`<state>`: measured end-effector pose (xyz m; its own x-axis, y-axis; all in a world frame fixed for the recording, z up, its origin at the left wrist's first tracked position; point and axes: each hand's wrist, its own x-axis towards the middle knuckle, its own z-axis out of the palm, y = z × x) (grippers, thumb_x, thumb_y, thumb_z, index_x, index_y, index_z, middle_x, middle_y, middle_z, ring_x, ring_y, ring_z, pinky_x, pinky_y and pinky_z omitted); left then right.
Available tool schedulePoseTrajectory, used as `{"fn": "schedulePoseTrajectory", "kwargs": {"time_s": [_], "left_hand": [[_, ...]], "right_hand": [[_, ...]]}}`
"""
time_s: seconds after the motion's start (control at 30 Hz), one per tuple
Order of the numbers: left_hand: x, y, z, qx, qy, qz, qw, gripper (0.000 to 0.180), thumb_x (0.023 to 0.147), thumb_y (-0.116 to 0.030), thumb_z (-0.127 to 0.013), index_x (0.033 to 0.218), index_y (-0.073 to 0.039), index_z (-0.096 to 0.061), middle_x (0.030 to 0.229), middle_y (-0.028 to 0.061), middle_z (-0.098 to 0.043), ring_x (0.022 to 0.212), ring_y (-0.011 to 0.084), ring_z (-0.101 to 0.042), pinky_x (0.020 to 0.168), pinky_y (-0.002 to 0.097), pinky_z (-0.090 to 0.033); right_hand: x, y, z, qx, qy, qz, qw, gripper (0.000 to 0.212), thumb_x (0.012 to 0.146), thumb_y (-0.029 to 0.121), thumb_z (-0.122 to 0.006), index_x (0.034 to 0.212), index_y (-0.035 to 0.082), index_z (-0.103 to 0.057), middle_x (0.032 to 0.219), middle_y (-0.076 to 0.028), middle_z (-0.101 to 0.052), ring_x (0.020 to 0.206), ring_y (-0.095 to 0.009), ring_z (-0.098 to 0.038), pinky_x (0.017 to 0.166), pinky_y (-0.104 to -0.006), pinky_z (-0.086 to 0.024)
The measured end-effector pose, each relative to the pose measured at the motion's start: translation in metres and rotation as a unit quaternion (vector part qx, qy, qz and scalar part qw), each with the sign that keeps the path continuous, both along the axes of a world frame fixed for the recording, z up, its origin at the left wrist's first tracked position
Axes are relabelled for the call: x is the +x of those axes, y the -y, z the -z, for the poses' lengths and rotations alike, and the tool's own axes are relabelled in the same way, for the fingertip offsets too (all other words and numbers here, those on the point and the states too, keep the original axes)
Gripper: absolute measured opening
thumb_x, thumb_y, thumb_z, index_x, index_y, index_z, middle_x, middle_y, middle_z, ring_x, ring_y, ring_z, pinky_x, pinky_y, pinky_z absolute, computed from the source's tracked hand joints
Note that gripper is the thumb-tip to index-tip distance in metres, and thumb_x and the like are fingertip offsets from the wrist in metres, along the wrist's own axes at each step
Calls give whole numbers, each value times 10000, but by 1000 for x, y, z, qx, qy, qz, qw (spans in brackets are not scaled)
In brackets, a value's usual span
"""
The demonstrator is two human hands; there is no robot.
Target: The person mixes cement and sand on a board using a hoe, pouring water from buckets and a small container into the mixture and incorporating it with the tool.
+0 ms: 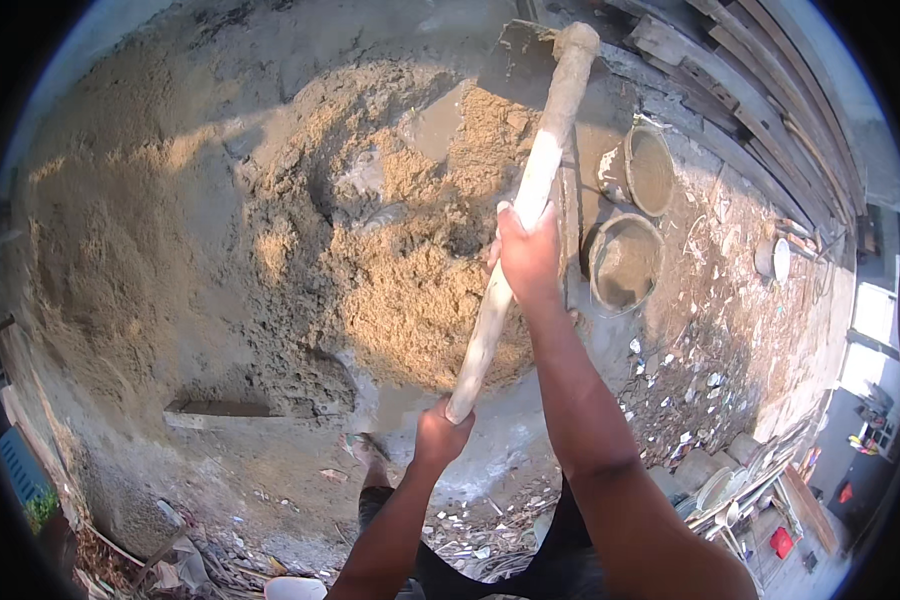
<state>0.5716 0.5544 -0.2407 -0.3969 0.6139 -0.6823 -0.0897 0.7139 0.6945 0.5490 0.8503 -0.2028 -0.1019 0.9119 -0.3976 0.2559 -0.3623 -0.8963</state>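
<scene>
A hoe (490, 325) with a long pale wooden handle slants across the middle, its head raised at the far end. Its broad, mud-caked blade (515, 62) hangs at the upper left of the handle's thick tip. My left hand (444, 436) is wrapped round the near end of the handle. Farther up, my right hand (530, 252) grips the handle around its middle. Below and left of the hoe lies a heap of damp sandy mix (410, 300), brown on top with wet grey patches around it.
Two mud-smeared buckets (627, 262) stand right of the heap, both with something greyish-brown inside. Stacked wooden planks (760, 100) fill the upper right. A short board (225, 412) lies left of my feet. Rubble (700, 385) covers the ground at right.
</scene>
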Motion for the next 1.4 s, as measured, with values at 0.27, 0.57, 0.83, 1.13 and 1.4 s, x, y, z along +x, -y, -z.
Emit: {"fn": "schedulePoseTrajectory", "kwargs": {"time_s": [0.27, 0.57, 0.83, 1.13, 1.4], "left_hand": [[-7, -24, 83, -113, 136, -55, 983, 265, 851, -217, -741, 877, 7, -601, 609, 25, -552, 547, 97, -503, 533, 307, -432], [78, 15, 17, -79, 15, -3, 997, 375, 838, -245, -771, 1084, 20, -670, 816, 157, -708, 745, 211, -699, 716, 373, -540], [-19, -205, 78, -53, 73, 24, 996, 371, 846, -248, -750, 1036, 36, -607, 676, 52, -601, 599, 105, -549, 551, 317, -453], [35, 58, -2, -223, 45, 79, 971, 412, 819, -289, -778, 1077, 18, -682, 841, 188, -718, 799, 269, -731, 752, 397, -558], [23, -275, 90, -2, 90, -22, 996, 282, 878, -214, -693, 1034, 16, -645, 731, 98, -653, 632, 157, -608, 605, 341, -503]], "right_hand": [[-19, -26, 185, -162, 154, -110, 968, 546, 899, 196, -608, 1251, -179, -423, 1012, -325, -656, 812, -367, -724, 675, -429, -595], [57, 20, 55, -123, 73, -87, 986, 522, 926, 279, -634, 1251, -72, -424, 1037, -279, -662, 977, -399, -680, 843, -464, -533], [-8, -186, 166, -63, 182, -83, 978, 455, 947, 212, -589, 1207, -123, -425, 794, -214, -656, 572, -263, -676, 508, -362, -569], [50, 97, 119, -181, 70, -66, 979, 396, 963, 152, -598, 1255, -21, -393, 751, -93, -596, 526, -169, -598, 436, -327, -484], [11, -249, 117, 74, 90, -86, 990, 480, 939, 214, -601, 1227, -124, -420, 813, -195, -652, 539, -238, -645, 502, -352, -555]]}}
